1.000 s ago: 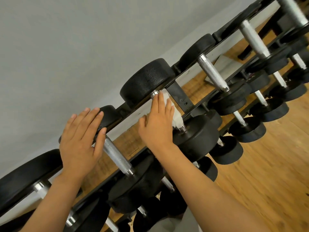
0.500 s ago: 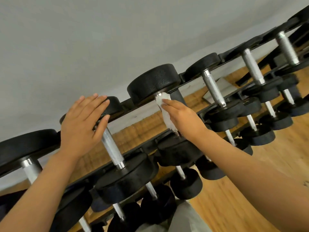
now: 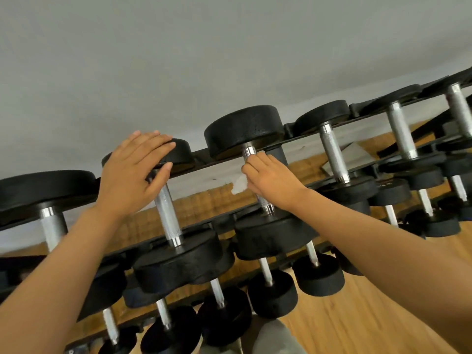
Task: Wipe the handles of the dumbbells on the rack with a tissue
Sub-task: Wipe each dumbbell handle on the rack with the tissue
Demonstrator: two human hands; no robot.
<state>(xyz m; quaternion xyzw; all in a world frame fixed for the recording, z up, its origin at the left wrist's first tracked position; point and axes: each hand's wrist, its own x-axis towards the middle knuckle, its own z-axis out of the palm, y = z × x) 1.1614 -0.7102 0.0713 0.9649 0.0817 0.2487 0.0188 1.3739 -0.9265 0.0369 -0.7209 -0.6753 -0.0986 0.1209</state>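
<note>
Moved since before: right hand (image 3: 273, 183) has turned; its fingers now curl round the shiny metal handle (image 3: 256, 180), where half a second back only the fingertips pressed the tissue on it. Left hand (image 3: 131, 175) has hardly moved.

Head view, right hand: closed round the handle of the big black round dumbbell (image 3: 245, 131) on the top row, with the white paper tissue (image 3: 238, 186) clamped under the fingers.

Head view, tissue: one torn corner sticks out on the left side of the right hand, beside the handle. The rest is hidden under the hand.

Head view, left hand: flat, fingers straight and close together, not gripping. It rests on the far black end of the next dumbbell (image 3: 178, 152) to the left, thumb beside that silver bar (image 3: 167, 213).

Head view, rack: long black metal rack (image 3: 222, 162) slants across, with rows of black dumbbells on it, bigger ones on top and smaller ones lower down.

Head view, around: grey wall (image 3: 178, 60) behind, brown wooden floor (image 3: 357, 315) below.
</note>
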